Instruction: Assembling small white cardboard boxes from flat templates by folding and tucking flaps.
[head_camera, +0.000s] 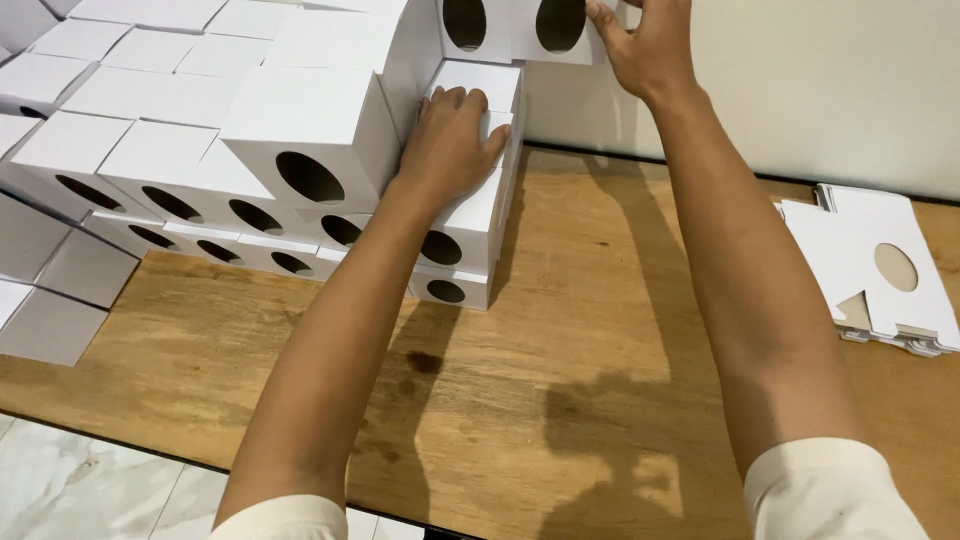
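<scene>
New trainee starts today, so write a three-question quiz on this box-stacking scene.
1. True or false: the left hand rests flat on a white box in the stack on the wooden table.
2. Which does the right hand touch? A) the flat unfolded box blanks at the right edge of the table B) the top box with oval holes against the wall C) the tiled floor
3. Fill in: each folded box shows an ____-shaped cutout in its front face.

Key: 1 true; 2 B; 3 oval.
</scene>
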